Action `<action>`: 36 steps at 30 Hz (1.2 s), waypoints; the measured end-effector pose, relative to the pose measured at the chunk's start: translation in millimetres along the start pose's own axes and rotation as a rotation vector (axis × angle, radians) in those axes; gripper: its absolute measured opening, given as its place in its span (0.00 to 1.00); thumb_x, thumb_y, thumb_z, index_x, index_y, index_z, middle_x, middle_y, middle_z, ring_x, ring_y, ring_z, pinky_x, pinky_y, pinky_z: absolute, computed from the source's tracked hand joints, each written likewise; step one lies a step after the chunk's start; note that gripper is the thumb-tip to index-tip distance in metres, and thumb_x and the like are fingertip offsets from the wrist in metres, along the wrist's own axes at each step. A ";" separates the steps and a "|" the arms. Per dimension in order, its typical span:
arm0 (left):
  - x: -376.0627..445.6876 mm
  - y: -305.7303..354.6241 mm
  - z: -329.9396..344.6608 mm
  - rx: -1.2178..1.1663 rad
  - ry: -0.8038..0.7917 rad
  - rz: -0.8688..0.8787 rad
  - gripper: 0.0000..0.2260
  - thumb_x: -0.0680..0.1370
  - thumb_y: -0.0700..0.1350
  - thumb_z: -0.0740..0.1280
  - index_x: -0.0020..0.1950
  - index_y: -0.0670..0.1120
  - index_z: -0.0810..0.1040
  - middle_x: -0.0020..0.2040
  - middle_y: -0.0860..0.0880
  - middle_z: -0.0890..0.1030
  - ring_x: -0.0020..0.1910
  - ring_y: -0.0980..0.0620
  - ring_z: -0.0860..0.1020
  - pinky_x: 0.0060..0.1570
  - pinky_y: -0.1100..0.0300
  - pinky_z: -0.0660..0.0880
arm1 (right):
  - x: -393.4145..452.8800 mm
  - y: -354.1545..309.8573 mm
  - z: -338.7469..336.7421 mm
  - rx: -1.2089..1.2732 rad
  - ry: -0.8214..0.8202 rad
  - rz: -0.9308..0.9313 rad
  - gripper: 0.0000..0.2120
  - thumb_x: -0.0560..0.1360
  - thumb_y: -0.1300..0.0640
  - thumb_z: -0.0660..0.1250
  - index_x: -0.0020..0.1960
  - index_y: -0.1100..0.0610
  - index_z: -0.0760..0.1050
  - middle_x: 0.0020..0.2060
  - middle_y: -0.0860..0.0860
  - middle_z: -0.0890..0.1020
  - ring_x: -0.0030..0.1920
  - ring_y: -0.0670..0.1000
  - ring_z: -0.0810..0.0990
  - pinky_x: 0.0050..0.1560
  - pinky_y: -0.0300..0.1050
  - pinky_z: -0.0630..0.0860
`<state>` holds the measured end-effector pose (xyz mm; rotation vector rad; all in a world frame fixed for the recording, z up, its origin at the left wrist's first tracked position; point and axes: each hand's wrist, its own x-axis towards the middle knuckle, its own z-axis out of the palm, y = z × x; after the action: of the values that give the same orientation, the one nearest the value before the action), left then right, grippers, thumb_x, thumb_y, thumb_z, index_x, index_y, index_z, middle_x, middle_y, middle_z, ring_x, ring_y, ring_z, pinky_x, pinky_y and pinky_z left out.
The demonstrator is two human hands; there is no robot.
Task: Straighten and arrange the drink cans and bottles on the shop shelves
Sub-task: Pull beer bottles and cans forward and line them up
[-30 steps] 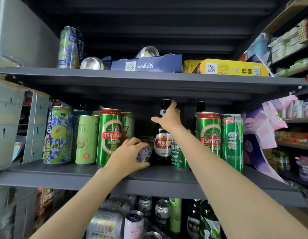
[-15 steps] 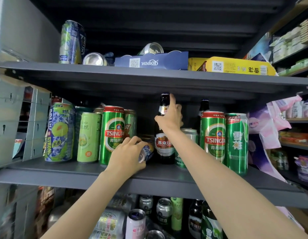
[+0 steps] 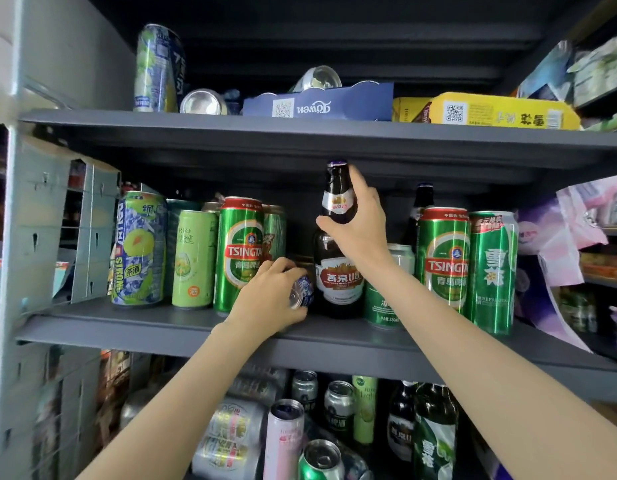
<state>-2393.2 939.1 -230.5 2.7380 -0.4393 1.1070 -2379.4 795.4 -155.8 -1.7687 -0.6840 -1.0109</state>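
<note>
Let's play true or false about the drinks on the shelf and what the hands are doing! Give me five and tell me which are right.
1. The right hand grips the neck of the brown bottle. True.
2. The left hand holds a small blue and white can lying on its side. True.
3. The brown bottle lies flat on the middle shelf. False: it stands upright.
4. The yellow box sits on the bottom shelf. False: it is on the top shelf.
5. A tall green Tsingtao can stands just left of the left hand. True.
</note>
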 end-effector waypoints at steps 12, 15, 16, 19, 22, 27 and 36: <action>3.0 17.7 -13.2 -0.527 -0.092 -0.027 0.40 0.70 0.53 0.73 0.75 0.46 0.55 0.63 0.55 0.72 0.65 0.58 0.68 0.73 0.51 0.53 | 3.0 5.6 -10.4 0.290 -0.042 0.098 0.39 0.68 0.63 0.74 0.73 0.48 0.61 0.65 0.51 0.74 0.64 0.50 0.73 0.65 0.55 0.71; 0.4 20.5 -14.8 -0.576 -0.045 -0.009 0.38 0.70 0.52 0.73 0.74 0.47 0.57 0.59 0.59 0.71 0.63 0.60 0.67 0.69 0.62 0.56 | -0.9 0.9 -14.7 0.358 -0.034 0.093 0.40 0.67 0.64 0.74 0.73 0.47 0.61 0.63 0.52 0.75 0.62 0.50 0.75 0.62 0.55 0.74; -1.1 21.8 -16.7 -0.608 -0.028 -0.012 0.38 0.70 0.52 0.73 0.74 0.47 0.58 0.57 0.60 0.70 0.60 0.61 0.67 0.63 0.67 0.60 | -2.6 -2.3 -16.5 0.373 -0.035 0.091 0.41 0.67 0.64 0.74 0.73 0.48 0.60 0.61 0.52 0.76 0.60 0.50 0.75 0.61 0.54 0.75; -13.7 23.8 -22.0 -0.709 0.017 -0.005 0.38 0.70 0.49 0.74 0.74 0.49 0.58 0.61 0.59 0.72 0.58 0.64 0.71 0.58 0.70 0.67 | -14.2 -18.0 -29.3 0.445 -0.031 0.079 0.38 0.67 0.65 0.74 0.72 0.50 0.63 0.53 0.51 0.78 0.54 0.49 0.79 0.55 0.48 0.79; -42.1 27.3 -34.6 -0.854 0.074 0.005 0.36 0.71 0.46 0.73 0.74 0.54 0.59 0.64 0.60 0.72 0.62 0.68 0.69 0.63 0.68 0.66 | -34.3 -41.1 -47.1 0.514 -0.053 0.060 0.23 0.67 0.65 0.73 0.59 0.58 0.72 0.42 0.49 0.79 0.45 0.48 0.80 0.49 0.45 0.79; -109.8 39.3 -54.3 -1.025 0.064 0.009 0.34 0.71 0.48 0.73 0.71 0.59 0.58 0.62 0.56 0.76 0.62 0.58 0.74 0.63 0.58 0.70 | -78.2 -70.6 -56.9 0.588 -0.141 -0.013 0.11 0.69 0.64 0.71 0.48 0.61 0.71 0.38 0.48 0.78 0.41 0.47 0.79 0.47 0.45 0.78; -240.9 17.2 0.1 -1.208 -0.159 -0.268 0.40 0.67 0.41 0.76 0.71 0.60 0.59 0.63 0.54 0.76 0.63 0.52 0.74 0.62 0.53 0.72 | -200.2 -62.7 -19.0 0.368 -0.486 0.135 0.28 0.68 0.57 0.74 0.63 0.57 0.66 0.51 0.50 0.78 0.53 0.49 0.79 0.55 0.51 0.78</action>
<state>-2563.4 973.7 -398.3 1.7136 -0.5050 0.3206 -2536.1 800.1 -296.4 -1.7083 -0.9660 -0.3280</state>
